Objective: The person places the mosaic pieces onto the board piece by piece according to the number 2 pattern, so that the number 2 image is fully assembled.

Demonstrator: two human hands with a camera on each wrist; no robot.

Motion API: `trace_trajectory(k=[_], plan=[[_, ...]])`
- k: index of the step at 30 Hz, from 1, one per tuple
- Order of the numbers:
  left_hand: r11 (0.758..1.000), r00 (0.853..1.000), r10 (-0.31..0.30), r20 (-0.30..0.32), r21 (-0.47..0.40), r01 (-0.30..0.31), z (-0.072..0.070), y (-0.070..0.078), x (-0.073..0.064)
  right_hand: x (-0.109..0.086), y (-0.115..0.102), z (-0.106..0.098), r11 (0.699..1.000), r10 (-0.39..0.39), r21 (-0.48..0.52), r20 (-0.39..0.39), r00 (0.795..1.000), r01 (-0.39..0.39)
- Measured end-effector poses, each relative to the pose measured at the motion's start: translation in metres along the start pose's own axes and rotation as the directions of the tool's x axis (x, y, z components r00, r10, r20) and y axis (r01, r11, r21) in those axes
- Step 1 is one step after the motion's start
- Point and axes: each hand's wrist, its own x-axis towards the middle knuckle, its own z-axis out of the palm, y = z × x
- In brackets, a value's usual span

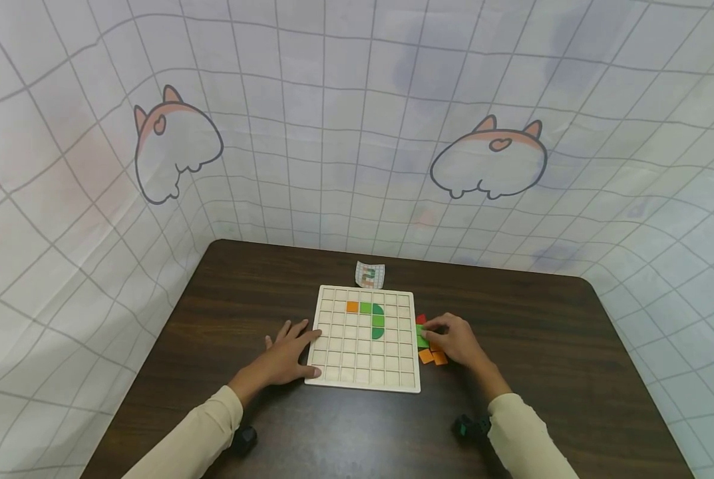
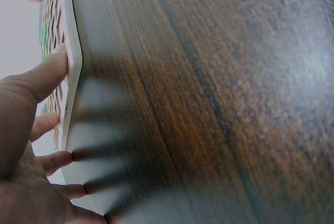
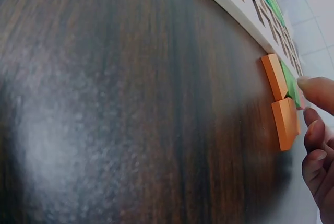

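Observation:
A pale square grid board (image 1: 341, 362) lies on the dark table. Set in its cells are an orange square (image 1: 353, 307), green squares (image 1: 378, 320) and dark green rounded pieces (image 1: 378, 333). My left hand (image 1: 279, 359) is spread at the board's left side, thumb and index finger on its edge, other fingertips on the table (image 2: 172, 98). At the right edge, my right hand (image 1: 455, 339) has thumb and index finger at a light green tile (image 1: 421, 341); whether they pinch it is hidden. Orange tiles (image 3: 284, 122) lie beside it, with a red tile (image 1: 420, 319) behind.
A small card (image 1: 370, 275) with a coloured pattern lies beyond the board's far edge. Dark objects sit by each forearm, one at the left (image 1: 245, 440) and one at the right (image 1: 470, 428). A white gridded curtain (image 1: 345, 133) surrounds the table.

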Motion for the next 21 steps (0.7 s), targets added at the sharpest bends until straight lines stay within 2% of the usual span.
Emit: trace_trajectory(k=[14, 21], plan=[[1.000, 1.000, 0.000, 0.000, 0.008, 0.000, -0.0002, -0.0002, 0.0004, 0.0028, 0.0054, -0.0011, 1.000, -0.013, -0.026, 0.020, 1.000, 0.014], [1.000, 1.000, -0.003, 0.002, 0.002, 0.003, -0.0005, 0.0007, 0.0001, 0.0054, 0.0055, -0.0032, 1.000, -0.009, -0.006, 0.046, 0.999, 0.010]])
